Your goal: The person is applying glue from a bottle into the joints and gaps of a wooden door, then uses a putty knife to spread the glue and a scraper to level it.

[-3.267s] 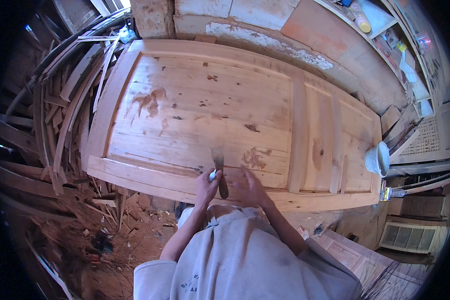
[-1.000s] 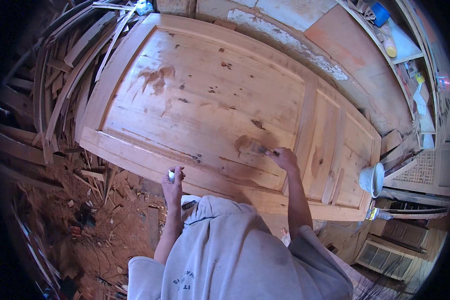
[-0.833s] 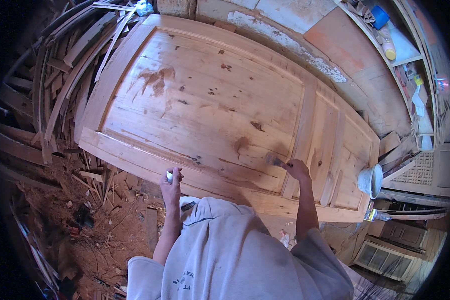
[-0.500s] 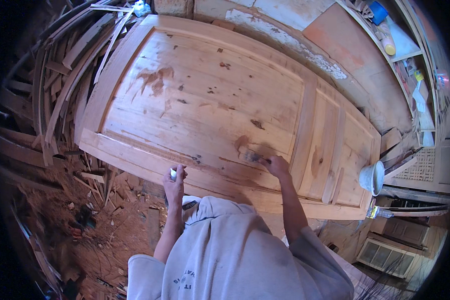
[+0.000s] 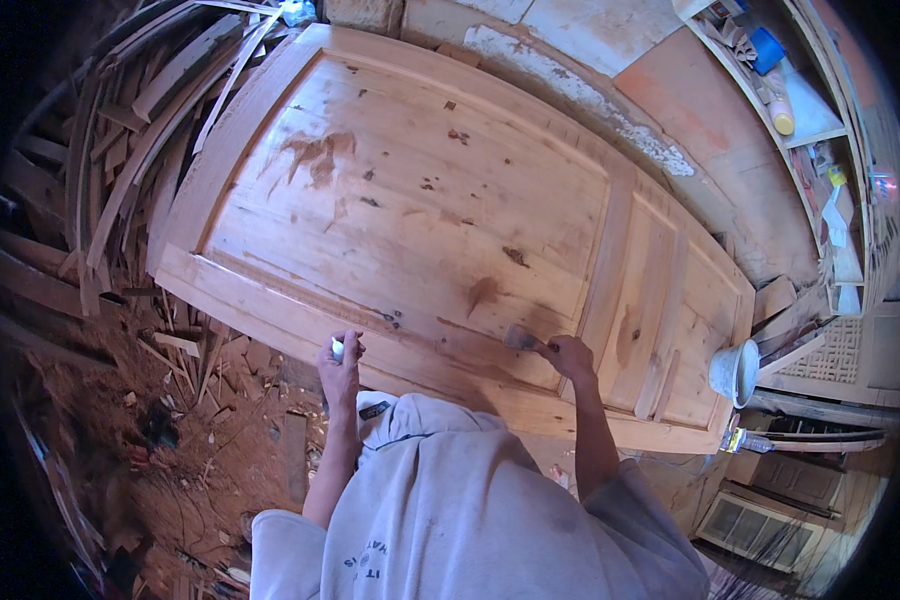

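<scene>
A large panelled wooden door [image 5: 450, 225] lies flat in front of me, with dark knots and several brown dusty smears. My right hand [image 5: 570, 357] is closed around the handle of a flat, wide-headed hand tool [image 5: 519, 337]. The greyish head is low over the near side of the big panel; whether it is a putty knife or a flat brush is unclear. Just beyond it lies a brown smear [image 5: 483, 293]. My left hand [image 5: 339, 362], over the door's near edge, is closed on a small white object [image 5: 338, 349], possibly a small bottle or tube, mostly hidden by the fingers.
A whitish bucket [image 5: 735, 373] stands by the door's right end, with a small container [image 5: 735, 440] near that corner. Scrap wood [image 5: 135, 150] is heaped at the left. Shavings and offcuts litter the floor [image 5: 220, 440]. Shelves [image 5: 820, 130] holding bottles are at the far right.
My right hand has drawn the tool off the brown smear, toward me and slightly right. My left hand still holds the white object and has shifted little. The view has turned slightly.
</scene>
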`<control>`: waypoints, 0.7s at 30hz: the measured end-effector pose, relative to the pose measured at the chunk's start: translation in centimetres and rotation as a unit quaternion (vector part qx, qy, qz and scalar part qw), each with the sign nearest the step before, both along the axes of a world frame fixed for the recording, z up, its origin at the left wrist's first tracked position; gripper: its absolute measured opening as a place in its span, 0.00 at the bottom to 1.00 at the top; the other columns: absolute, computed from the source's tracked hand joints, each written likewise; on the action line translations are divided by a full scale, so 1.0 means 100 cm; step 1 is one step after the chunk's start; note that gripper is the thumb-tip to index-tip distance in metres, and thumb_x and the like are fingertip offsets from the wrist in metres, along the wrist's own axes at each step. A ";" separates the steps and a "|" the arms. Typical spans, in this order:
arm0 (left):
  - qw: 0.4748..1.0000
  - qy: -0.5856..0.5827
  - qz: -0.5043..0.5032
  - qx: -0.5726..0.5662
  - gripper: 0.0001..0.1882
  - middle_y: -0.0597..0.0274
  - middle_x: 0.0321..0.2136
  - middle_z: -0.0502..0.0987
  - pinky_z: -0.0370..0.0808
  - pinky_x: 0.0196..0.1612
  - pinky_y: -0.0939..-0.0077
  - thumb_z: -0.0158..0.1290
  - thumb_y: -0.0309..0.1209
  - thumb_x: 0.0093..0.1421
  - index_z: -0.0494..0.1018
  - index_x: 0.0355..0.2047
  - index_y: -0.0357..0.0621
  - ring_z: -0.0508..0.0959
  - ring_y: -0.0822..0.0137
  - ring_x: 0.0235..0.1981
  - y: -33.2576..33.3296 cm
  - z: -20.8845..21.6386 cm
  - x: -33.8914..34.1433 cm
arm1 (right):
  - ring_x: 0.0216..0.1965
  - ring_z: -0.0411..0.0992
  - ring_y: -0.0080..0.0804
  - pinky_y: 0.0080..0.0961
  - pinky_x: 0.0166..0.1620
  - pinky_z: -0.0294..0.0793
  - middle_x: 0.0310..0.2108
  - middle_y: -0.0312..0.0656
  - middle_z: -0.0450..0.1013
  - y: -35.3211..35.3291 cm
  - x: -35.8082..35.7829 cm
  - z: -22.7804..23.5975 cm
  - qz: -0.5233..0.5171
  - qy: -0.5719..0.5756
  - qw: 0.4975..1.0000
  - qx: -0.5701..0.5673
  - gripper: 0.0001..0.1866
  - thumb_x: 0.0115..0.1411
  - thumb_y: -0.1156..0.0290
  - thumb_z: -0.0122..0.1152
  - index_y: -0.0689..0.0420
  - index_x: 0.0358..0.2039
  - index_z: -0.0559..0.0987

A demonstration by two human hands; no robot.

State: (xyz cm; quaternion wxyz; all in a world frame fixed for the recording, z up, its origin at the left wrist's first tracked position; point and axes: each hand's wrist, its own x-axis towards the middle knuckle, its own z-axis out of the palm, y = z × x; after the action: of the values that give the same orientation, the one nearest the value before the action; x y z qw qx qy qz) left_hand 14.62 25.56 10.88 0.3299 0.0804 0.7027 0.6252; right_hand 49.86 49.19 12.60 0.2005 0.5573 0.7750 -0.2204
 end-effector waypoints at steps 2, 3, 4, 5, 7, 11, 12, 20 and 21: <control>1.000 -0.002 -0.003 0.001 0.12 0.69 0.21 0.73 0.67 0.29 0.85 0.52 0.35 0.66 0.77 0.34 0.37 0.70 0.80 0.24 0.005 0.004 0.004 | 0.32 0.78 0.42 0.39 0.36 0.74 0.26 0.44 0.78 -0.007 -0.007 -0.013 -0.004 0.000 1.000 0.011 0.26 0.54 0.38 0.59 0.51 0.28 0.84; 1.000 0.000 -0.006 0.005 0.12 0.69 0.21 0.72 0.67 0.29 0.84 0.52 0.35 0.66 0.77 0.33 0.38 0.70 0.80 0.24 0.008 0.007 0.004 | 0.32 0.78 0.42 0.39 0.36 0.74 0.26 0.43 0.78 -0.010 -0.017 -0.017 -0.007 0.004 1.000 0.025 0.26 0.54 0.38 0.59 0.50 0.29 0.84; 1.000 0.002 -0.009 0.004 0.12 0.69 0.21 0.72 0.67 0.29 0.84 0.52 0.35 0.66 0.77 0.33 0.38 0.70 0.80 0.24 0.007 0.008 0.004 | 0.32 0.78 0.42 0.39 0.36 0.74 0.26 0.43 0.78 -0.013 -0.027 -0.020 -0.010 0.006 1.000 0.025 0.26 0.54 0.38 0.59 0.50 0.29 0.84; 1.000 0.002 -0.015 -0.003 0.12 0.69 0.21 0.72 0.66 0.29 0.84 0.52 0.35 0.66 0.76 0.33 0.37 0.70 0.80 0.24 0.007 0.008 0.003 | 0.32 0.78 0.43 0.39 0.35 0.75 0.25 0.43 0.78 -0.014 -0.040 -0.021 -0.004 0.018 1.000 0.015 0.26 0.54 0.38 0.59 0.50 0.30 0.84; 1.000 0.003 -0.024 -0.009 0.12 0.69 0.21 0.72 0.66 0.29 0.84 0.52 0.35 0.66 0.76 0.33 0.37 0.69 0.80 0.24 0.008 0.012 0.004 | 0.31 0.78 0.43 0.39 0.35 0.75 0.25 0.43 0.79 -0.016 -0.060 -0.025 -0.002 0.030 1.000 0.007 0.26 0.55 0.38 0.59 0.50 0.30 0.84; 1.000 0.012 -0.027 -0.002 0.13 0.69 0.21 0.73 0.67 0.28 0.85 0.52 0.35 0.66 0.77 0.33 0.37 0.70 0.81 0.24 0.010 0.017 0.007 | 0.29 0.78 0.42 0.36 0.34 0.75 0.24 0.47 0.78 -0.011 -0.072 -0.033 -0.079 0.081 0.993 0.025 0.27 0.55 0.40 0.60 0.55 0.30 0.83; 0.999 0.020 -0.025 0.001 0.13 0.69 0.21 0.74 0.67 0.28 0.85 0.52 0.36 0.66 0.77 0.34 0.38 0.71 0.81 0.24 0.009 0.017 0.007 | 0.28 0.78 0.41 0.34 0.34 0.75 0.24 0.49 0.78 -0.008 -0.070 -0.032 -0.140 0.102 0.985 -0.008 0.27 0.55 0.41 0.60 0.57 0.31 0.83; 0.998 -0.005 -0.058 0.000 0.13 0.67 0.24 0.75 0.69 0.31 0.84 0.51 0.35 0.66 0.76 0.36 0.37 0.72 0.79 0.26 0.009 0.011 0.009 | 0.34 0.78 0.47 0.36 0.38 0.75 0.29 0.54 0.77 -0.001 -0.001 -0.008 -0.154 0.132 0.979 -0.004 0.25 0.58 0.48 0.60 0.63 0.35 0.80; 0.996 -0.018 -0.088 0.012 0.13 0.65 0.27 0.76 0.70 0.33 0.83 0.50 0.35 0.67 0.75 0.38 0.37 0.73 0.78 0.28 0.011 0.012 0.010 | 0.33 0.78 0.46 0.36 0.37 0.74 0.29 0.54 0.77 -0.004 0.004 -0.012 -0.142 0.137 0.980 0.011 0.24 0.58 0.50 0.60 0.63 0.36 0.79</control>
State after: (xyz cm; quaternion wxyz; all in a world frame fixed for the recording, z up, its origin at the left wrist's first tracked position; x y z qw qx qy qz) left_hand 15.62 26.70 12.03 0.3955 0.1342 0.6794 0.6033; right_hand 50.24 48.83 11.42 0.0528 0.6280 0.7108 -0.3124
